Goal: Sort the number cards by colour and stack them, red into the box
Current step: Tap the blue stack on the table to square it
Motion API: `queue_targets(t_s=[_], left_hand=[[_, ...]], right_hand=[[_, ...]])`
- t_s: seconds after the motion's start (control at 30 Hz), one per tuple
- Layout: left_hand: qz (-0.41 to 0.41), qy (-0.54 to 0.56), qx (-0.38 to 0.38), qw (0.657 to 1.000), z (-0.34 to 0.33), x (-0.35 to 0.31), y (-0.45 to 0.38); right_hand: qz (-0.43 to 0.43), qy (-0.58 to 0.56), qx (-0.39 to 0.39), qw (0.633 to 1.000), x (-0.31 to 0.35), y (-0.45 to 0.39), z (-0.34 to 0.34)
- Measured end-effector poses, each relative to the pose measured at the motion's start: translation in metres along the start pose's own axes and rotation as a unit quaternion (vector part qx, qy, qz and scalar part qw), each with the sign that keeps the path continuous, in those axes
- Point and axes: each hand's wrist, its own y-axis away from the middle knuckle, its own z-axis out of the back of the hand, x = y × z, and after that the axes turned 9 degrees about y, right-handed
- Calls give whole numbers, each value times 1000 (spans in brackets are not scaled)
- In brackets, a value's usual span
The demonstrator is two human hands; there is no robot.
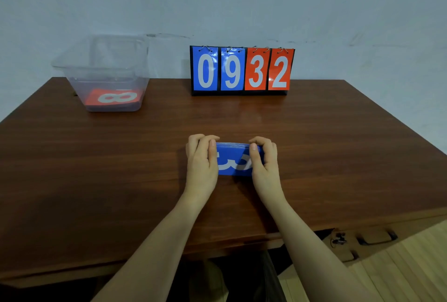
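A stack of blue number cards (234, 160), white 3 on top, lies in the middle of the wooden table (96, 168). My left hand (202, 156) grips its left end with fingers curled over the far edge. My right hand (264, 158) grips its right end the same way. At the table's back left stands a clear plastic box (104, 69). Inside it lies a stack of red cards (112, 99) with a white 8 on top.
A flip scoreboard (242, 70) stands at the back middle against the wall, showing blue 0 and 9, red 3 and 2. The table's near edge runs just below my forearms. Drawer handles (376, 237) show at the front right.
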Motion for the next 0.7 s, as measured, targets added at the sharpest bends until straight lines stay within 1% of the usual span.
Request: queue_targets(t_s=[0.1,0.17,0.3,0.37,0.43,0.53,0.63,0.7], left_hand=[[-6,-12,46,999,3,3,2],[-22,-39,63,997,5,6,2],[-38,-45,38,998,5,1,2],[-78,-64,19,995,8,-3,5],[-111,-106,21,988,18,-9,8],[-147,-189,29,970,39,-21,6],[-236,-266,58,933,60,-35,3],[-277,-271,86,918,73,-44,5]], right_hand=[[-3,-32,32,999,0,2,5],[-9,-29,44,999,2,2,7],[1,3,-12,1000,6,8,7],[2,-13,-30,999,15,11,8],[11,-29,-31,999,27,12,11],[42,-19,1,999,47,16,16],[90,18,60,994,66,25,15],[110,30,85,990,80,33,12]])
